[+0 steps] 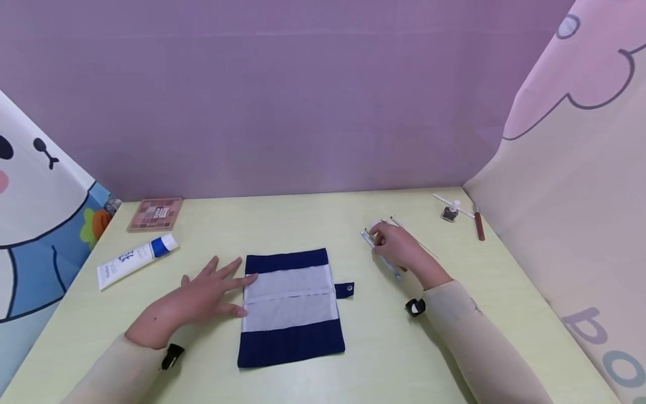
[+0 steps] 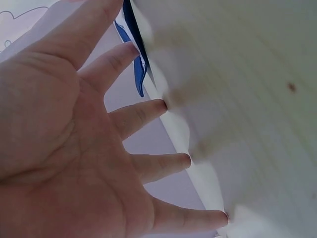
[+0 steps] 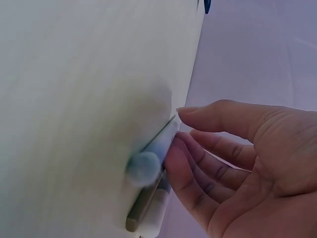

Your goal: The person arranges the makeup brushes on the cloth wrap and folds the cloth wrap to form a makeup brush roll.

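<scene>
In the head view, a navy and grey fabric pouch (image 1: 291,306) is laid open flat on the pale green tabletop (image 1: 323,224), its snap tab (image 1: 345,289) spread out to the right. The left hand (image 1: 204,294) is rested with spread, straight fingers at the pouch's left edge, apparently so that the cloth is held still. The right hand (image 1: 398,247) is curled over a small cluster of slim brushes (image 1: 379,247) lying well right of the pouch. A white and blue tube (image 1: 136,260) and an eyeshadow palette (image 1: 155,214) are set apart at the far left, and a small bottle (image 1: 450,212) and a brown pencil (image 1: 478,224) at the far right corner. In the left wrist view, the left hand (image 2: 74,148) is seen wide open, its fingertips (image 2: 159,105) pressed against the pale cloth. In the right wrist view, the fingers of the right hand (image 3: 233,163) are bent around the brushes (image 3: 153,168), which lie on the tabletop; a firm grip cannot be confirmed, though contact is plain.
</scene>
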A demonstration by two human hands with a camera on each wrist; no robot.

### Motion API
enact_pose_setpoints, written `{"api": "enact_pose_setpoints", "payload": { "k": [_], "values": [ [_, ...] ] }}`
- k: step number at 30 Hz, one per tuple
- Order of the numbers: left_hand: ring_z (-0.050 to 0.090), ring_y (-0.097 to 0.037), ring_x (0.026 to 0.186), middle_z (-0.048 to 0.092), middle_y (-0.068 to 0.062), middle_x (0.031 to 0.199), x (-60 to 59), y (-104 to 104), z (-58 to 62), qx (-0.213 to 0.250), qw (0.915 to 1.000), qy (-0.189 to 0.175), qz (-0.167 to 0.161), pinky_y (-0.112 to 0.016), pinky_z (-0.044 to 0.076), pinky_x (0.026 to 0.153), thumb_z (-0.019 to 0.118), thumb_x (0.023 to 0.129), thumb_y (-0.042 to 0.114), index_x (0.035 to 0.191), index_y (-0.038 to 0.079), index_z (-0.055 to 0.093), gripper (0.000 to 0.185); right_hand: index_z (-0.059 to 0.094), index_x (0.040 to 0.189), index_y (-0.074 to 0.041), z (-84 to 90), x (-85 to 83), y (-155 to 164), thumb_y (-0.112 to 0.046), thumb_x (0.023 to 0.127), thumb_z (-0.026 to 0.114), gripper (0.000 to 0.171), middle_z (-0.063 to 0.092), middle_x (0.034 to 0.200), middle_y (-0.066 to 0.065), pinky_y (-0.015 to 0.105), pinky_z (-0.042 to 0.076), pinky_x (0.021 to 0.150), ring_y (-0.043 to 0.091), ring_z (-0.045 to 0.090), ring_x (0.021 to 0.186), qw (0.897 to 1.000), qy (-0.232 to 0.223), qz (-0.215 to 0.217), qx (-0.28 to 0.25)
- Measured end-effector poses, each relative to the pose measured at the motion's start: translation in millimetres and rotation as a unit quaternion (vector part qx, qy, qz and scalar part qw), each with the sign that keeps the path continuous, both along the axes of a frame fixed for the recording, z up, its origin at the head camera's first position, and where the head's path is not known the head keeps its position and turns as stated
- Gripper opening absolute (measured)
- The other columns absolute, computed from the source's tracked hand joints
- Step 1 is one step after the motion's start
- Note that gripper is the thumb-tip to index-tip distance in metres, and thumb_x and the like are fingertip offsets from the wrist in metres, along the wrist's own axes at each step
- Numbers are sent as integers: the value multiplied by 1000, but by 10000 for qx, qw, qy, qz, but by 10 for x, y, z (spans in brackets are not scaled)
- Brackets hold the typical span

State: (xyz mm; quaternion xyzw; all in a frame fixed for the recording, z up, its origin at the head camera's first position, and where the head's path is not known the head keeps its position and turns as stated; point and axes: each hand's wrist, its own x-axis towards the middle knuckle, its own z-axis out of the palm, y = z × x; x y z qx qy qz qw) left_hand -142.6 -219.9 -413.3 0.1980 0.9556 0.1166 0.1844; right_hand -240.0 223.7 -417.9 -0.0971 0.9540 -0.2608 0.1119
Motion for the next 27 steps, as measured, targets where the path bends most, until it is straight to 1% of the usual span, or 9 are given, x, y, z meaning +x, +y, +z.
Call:
{"api": "enact_pose_setpoints", "payload": {
  "k": [6, 10, 16, 24, 27],
  "values": [
    [11, -68, 158, 23, -17, 179, -27, -3, -1, -11, 10000, -59, 40, -101, 16, 99, 72, 90, 69, 160, 41, 48, 79, 63, 140, -2, -1, -15, -24, -5, 96, 74, 46, 76, 114, 13, 35, 61, 83, 22, 71, 93, 9998, 59, 70, 154],
    [9, -68, 158, 21, -17, 180, -27, -3, -18, -6, 9999, -142, 84, -101, 15, 99, 71, 90, 69, 161, 41, 47, 80, 64, 140, -2, 9, -18, -48, -5, 96, 72, 45, 76, 113, 12, 34, 60, 83, 21, 70, 93, 9996, 33, 85, 283],
    [9, -67, 159, 21, -16, 180, -31, 0, -30, -34, 9998, -165, 124, -101, 15, 100, 71, 89, 70, 161, 42, 47, 81, 64, 140, 0, 31, -31, -70, -5, 96, 70, 45, 75, 114, 14, 35, 61, 83, 22, 70, 94, 9991, 13, 173, 388],
    [9, -67, 158, 20, -17, 180, -22, 2, -8, -27, 9998, -184, 84, -101, 15, 100, 71, 90, 69, 161, 40, 47, 81, 69, 134, 2, 29, -57, -84, -6, 94, 72, 41, 76, 106, 12, 32, 58, 79, 19, 67, 86, 9983, 30, 266, 512],
    [10, -68, 158, 20, -18, 180, -13, 5, 4, -10, 9998, -192, 66, -101, 16, 99, 71, 91, 68, 161, 39, 47, 80, 69, 133, 2, 26, -73, -95, -9, 93, 75, 42, 77, 107, 12, 34, 58, 82, 20, 68, 87, 9983, 13, 235, 537]
  ]
}}
